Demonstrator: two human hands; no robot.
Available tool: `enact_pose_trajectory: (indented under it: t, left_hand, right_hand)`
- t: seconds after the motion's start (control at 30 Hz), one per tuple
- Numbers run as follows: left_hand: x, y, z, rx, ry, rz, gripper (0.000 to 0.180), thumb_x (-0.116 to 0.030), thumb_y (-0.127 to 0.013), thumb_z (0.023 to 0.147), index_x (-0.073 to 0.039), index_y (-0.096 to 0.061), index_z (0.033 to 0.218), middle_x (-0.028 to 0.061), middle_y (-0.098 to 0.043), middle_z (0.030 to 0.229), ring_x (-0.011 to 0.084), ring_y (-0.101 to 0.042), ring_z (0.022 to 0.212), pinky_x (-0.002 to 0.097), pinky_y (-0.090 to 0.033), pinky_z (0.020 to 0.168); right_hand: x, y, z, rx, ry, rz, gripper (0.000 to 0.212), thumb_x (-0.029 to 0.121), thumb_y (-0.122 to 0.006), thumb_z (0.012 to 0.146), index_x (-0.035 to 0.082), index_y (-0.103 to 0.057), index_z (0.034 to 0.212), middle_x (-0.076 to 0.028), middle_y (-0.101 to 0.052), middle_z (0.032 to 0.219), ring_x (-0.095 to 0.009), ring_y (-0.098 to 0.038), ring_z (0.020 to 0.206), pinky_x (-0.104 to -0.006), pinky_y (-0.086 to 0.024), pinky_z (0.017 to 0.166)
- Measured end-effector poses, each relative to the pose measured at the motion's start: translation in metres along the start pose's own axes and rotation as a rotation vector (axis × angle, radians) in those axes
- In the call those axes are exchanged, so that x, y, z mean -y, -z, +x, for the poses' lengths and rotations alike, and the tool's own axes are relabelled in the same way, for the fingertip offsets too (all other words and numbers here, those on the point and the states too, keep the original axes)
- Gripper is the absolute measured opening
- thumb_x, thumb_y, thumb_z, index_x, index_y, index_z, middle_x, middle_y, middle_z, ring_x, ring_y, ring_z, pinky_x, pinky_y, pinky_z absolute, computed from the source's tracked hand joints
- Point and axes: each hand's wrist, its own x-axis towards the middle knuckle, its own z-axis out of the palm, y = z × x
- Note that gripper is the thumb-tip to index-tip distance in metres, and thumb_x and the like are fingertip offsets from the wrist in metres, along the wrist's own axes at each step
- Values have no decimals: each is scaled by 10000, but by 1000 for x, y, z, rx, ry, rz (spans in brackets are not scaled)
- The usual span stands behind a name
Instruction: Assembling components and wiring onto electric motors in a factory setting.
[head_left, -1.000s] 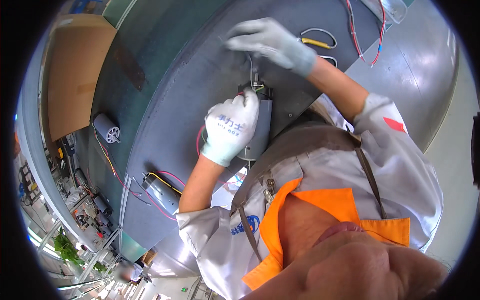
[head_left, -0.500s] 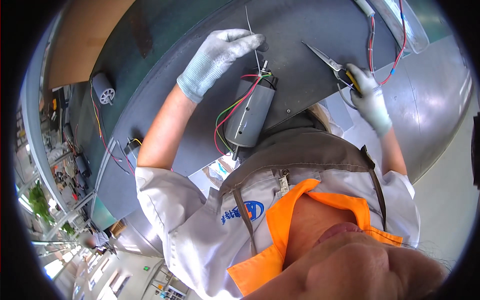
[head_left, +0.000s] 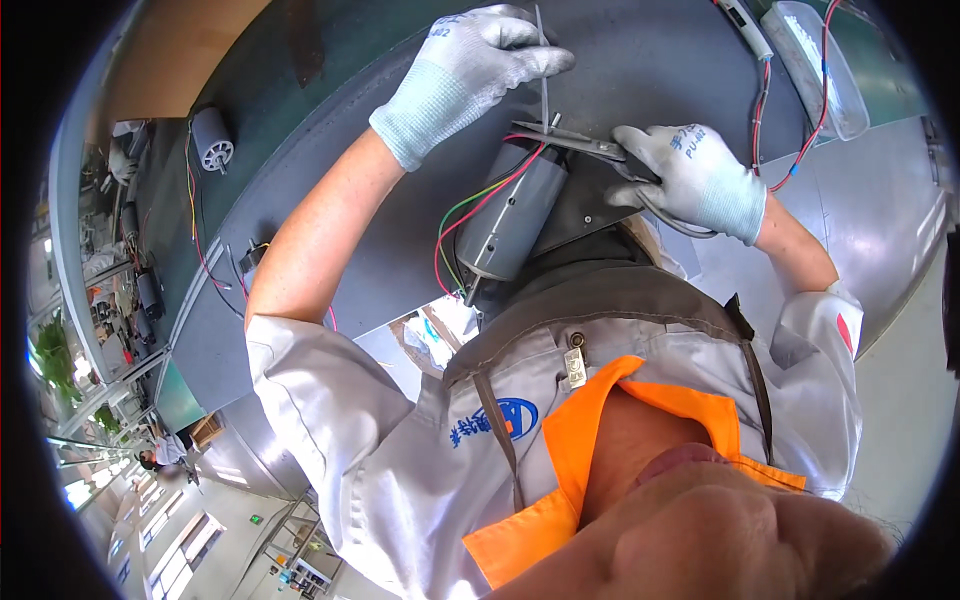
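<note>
Motor (head_left: 514,213), long axis oblique, shaft (head_left: 473,291) toward lower left, left hand (head_left: 480,65) pinching strip (head_left: 545,97), right hand (head_left: 695,178) clamped on scissors (head_left: 575,139), clear tray (head_left: 846,108) (contents indistinct).

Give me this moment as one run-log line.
left hand: pinching thin pale strip | right hand: holding scissors, blades near strip's lower end | grey motor: lying on dark tabletop

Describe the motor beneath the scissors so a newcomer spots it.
On the dark worktop, just beyond the brown apron, lies a grey cylindrical motor. Coloured wires loop along its left side; unlike the far-left motor, it has scissors across its far end.
</note>
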Motion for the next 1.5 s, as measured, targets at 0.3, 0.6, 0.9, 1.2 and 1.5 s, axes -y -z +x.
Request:
enact_pose_trajectory:
  t: [0.3,0.6,0.9,1.2,1.5]
  left_hand:
    - [-4,27,-156,287,29,282,673,-343,-852,742,-21,-593,1273,181,-641,1166,343,-640,1045,404,-512,908]
    - [23,-102,-152,-315,281,345,1151,-353,-938,577,53,-347,1478,295,-509,1365,452,-482,1302,492,-412,1097]
    - [156,39,-25,-729,332,-901,234,-81,-676,889,-26,-673,1117,64,-700,915,163,-654,748,298,-527,642]
    - [70,-48,-145,-522,254,-1068,385,-201,-593,1003,-25,-537,1340,63,-645,999,123,-612,774,257,-499,669]
    - [35,-84,-126,-185,138,-1361,341,-246,-611,1013,30,-591,1212,126,-692,1057,262,-699,945,386,-564,850]
  right_hand:
    - [-56,-16,-11,-375,-139,-387,444,286,-680,901,62,-583,1272,-224,-666,1011,-354,-662,982,-438,-548,821]
    - [-2,-93,84,-181,157,896,488,399,-707,921,-70,-683,1054,-132,-699,771,-167,-630,551,-312,-514,495]
    - [-12,-11,176,-270,-5,943,582,308,-693,963,-17,-519,1414,-98,-640,1276,-163,-636,1076,-320,-554,890]
    - [-240,111,36,-1288,-262,853,559,144,-709,937,27,-479,1433,-76,-709,1028,-169,-689,842,-320,-561,743]
    - [-75,38,95,9,-486,514,289,319,-725,932,57,-728,1054,-33,-709,821,-104,-652,623,-248,-518,515]
